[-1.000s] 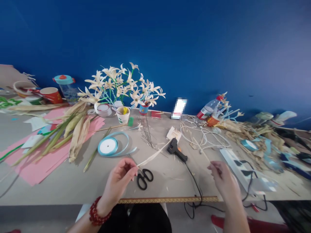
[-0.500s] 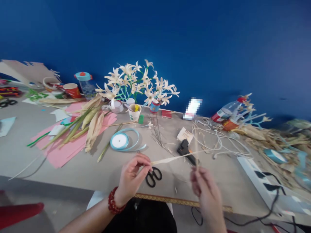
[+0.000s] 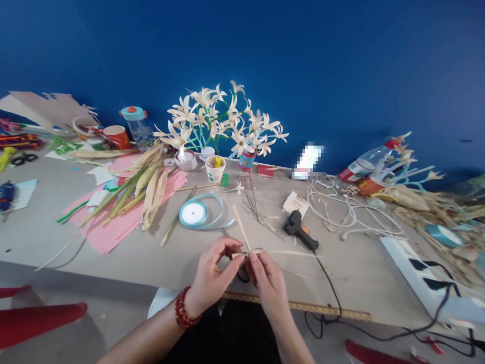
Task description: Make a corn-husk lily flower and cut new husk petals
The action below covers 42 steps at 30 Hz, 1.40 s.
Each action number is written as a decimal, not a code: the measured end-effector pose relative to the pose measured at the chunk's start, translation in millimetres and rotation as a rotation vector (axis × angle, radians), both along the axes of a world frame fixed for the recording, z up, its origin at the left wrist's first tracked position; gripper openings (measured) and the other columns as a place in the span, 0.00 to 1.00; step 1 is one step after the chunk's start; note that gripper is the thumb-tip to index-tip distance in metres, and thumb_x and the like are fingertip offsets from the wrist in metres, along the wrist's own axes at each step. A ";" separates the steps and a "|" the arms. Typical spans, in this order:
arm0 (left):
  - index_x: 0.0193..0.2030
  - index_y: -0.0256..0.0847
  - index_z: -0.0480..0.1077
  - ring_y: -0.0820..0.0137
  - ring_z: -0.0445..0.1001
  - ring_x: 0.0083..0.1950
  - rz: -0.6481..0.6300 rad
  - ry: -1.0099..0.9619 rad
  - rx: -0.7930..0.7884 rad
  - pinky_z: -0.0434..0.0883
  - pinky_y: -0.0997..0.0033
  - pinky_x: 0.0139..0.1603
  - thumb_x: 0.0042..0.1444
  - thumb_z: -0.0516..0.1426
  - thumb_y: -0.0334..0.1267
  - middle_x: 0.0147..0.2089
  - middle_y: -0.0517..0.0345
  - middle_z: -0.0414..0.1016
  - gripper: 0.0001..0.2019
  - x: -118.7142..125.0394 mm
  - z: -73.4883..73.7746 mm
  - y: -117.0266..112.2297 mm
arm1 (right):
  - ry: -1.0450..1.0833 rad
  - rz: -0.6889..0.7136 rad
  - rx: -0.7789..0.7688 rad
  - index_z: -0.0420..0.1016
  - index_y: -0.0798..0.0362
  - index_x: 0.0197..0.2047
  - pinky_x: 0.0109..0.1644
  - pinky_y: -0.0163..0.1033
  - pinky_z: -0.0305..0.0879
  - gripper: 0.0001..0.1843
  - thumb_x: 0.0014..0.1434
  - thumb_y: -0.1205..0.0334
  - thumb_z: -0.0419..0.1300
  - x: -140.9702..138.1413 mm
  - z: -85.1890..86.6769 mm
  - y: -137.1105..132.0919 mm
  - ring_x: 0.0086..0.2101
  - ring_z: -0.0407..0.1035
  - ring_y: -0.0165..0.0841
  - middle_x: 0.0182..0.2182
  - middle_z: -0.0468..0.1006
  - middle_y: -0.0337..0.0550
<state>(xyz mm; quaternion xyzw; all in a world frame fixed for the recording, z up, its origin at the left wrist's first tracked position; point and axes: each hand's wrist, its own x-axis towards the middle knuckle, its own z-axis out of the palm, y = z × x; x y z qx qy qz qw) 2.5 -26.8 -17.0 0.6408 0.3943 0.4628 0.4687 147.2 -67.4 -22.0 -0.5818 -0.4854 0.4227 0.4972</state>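
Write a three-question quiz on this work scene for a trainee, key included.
1. Fill in: The red bead bracelet is on the person's ____ wrist.
2. True or false: The glue gun lies on the table, touched by neither the left hand nor the right hand.
3. Multiple choice: The slender pale stick is (a) on the floor, (b) held in the hands, (c) standing in a paper cup.

Key: 1. left; 2. true; 3. b
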 end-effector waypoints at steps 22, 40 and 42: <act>0.34 0.40 0.70 0.69 0.72 0.36 -0.173 0.089 -0.021 0.69 0.71 0.40 0.63 0.52 0.34 0.33 0.56 0.73 0.08 -7.4 12.3 2.2 | 0.059 0.123 -0.089 0.68 0.52 0.28 0.25 0.34 0.49 0.22 0.65 0.44 0.55 -3.2 -2.1 -2.1 0.23 0.52 0.28 0.21 0.59 0.33; 0.31 0.39 0.66 0.73 0.65 0.30 -0.286 -0.208 -0.373 0.65 0.74 0.33 0.62 0.57 0.44 0.29 0.60 0.66 0.12 -17.4 -2.4 -1.3 | 1.046 0.349 -0.480 0.66 0.53 0.24 0.16 0.26 0.32 0.22 0.58 0.46 0.64 0.5 12.6 -9.3 0.15 0.33 0.20 0.12 0.46 0.23; 0.32 0.38 0.67 0.72 0.66 0.30 -0.259 -0.166 -0.322 0.66 0.73 0.34 0.62 0.57 0.44 0.30 0.59 0.67 0.12 -17.0 -1.9 -0.4 | 0.931 0.284 -0.414 0.68 0.53 0.25 0.17 0.28 0.34 0.23 0.60 0.44 0.61 -0.2 12.6 -11.1 0.15 0.35 0.20 0.13 0.48 0.24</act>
